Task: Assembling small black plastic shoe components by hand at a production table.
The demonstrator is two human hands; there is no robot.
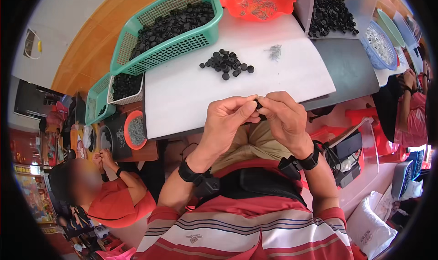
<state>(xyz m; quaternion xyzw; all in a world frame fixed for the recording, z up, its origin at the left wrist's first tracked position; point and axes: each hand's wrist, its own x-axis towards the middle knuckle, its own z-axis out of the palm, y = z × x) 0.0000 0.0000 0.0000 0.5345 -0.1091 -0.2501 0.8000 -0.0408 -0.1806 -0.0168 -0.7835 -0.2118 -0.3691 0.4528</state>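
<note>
Near the front edge of the white work surface (182, 96), my two hands meet over my lap. My left hand (226, 121) pinches a small round black plastic part (258, 104) between thumb and fingers. My right hand (287, 118) closes on the same part from the other side, hiding most of it. Beyond my hands lies a loose pile of small black round caps (224, 63). To its right is a little heap of thin silvery metal pins or screws (275, 52); which of these, I cannot tell.
A green basket (171, 48) of black parts stands far left, a red scalloped bowl (232, 7) with metal pieces at the back. Right of that is a clear bin (360, 13) of black parts. A co-worker in a red shirt (123, 203) sits at left, another person (408, 118) at far right.
</note>
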